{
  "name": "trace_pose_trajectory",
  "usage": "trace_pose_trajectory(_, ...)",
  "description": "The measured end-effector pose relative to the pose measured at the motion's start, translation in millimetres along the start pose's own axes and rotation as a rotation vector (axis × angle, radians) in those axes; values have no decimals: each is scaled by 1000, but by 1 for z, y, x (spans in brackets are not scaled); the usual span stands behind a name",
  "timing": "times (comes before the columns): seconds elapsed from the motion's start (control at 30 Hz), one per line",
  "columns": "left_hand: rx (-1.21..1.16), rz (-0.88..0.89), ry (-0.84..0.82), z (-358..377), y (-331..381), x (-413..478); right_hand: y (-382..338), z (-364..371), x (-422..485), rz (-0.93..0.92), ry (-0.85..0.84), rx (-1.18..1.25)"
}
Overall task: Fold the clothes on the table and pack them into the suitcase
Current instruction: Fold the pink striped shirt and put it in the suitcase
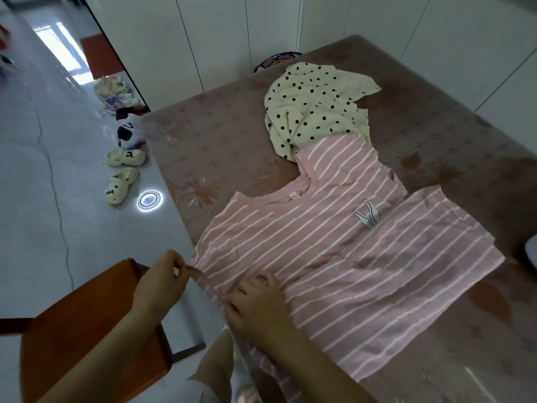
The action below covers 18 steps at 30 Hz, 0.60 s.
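The pink striped T-shirt (305, 242) lies spread flat on the tabletop (203, 135). Its near sleeve is right at your fingers, its body runs away from them to the right, and its collar is on the far side. Your left hand (162, 283) pinches the sleeve's edge, fingertips clamped on it. Your right hand (258, 303), just beside it, has its fingers curled into bunched cloth under the sleeve. With both hands at this end, the fold likely carries the sleeve rightward across the body. Farther beyond your fingers lies the polka-dot garment (313, 106).
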<state>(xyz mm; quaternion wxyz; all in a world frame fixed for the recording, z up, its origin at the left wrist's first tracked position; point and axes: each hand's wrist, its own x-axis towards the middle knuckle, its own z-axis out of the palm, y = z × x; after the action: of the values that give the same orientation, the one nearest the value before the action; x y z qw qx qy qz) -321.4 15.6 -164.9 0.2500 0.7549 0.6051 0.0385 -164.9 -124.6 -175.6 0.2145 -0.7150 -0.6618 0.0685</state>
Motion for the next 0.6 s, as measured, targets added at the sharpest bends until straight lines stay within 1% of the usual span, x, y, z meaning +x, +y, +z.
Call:
trace_pose_trajectory(0.03, -8, 21, 21, 0, 0, 0, 3, -2, -2, -5, -2, 42)
trace_pose_trajectory(0.07, -8, 83, 33, 1, 1, 0, 7, -7, -4, -6, 5, 73)
trace_pose_trajectory(0.17, 123, 441, -19, 1, 8, 0, 19, -24, -11, 13, 71, 132)
trace_pose_trajectory(0.2, 156, 515, -22, 1, 12, 0, 25, -31, -15, 20, 102, 140)
trace_pose_trajectory(0.23, 171, 527, -18, 1, 14, 0, 33, -38, -21, 22, 128, 145)
trace_pose_trajectory(0.3, 174, 438, 3, 0, 15, 4, 59, -53, -36, 10, 157, 125)
trace_pose_trajectory(0.37, 248, 349, 24, -2, 11, 5, 96, -70, -56, 4, 157, 54)
trace_pose_trajectory(0.4, 298, 356, 41, -3, 8, 4, 117, -81, -67, 14, 153, 6)
trace_pose_trajectory(0.43, 331, 398, 67, -4, 5, 2, 139, -94, -77, 32, 150, -41)
trace_pose_trajectory(0.5, 303, 521, 93, -5, 11, -14, 178, -122, -98, 78, 133, -111)
trace_pose_trajectory(0.53, 265, 594, 81, -3, 20, -26, 195, -135, -108, 97, 111, -144)
trace_pose_trajectory(0.6, 181, 757, 1, 6, 49, -52, 225, -160, -125, 141, 14, -206)
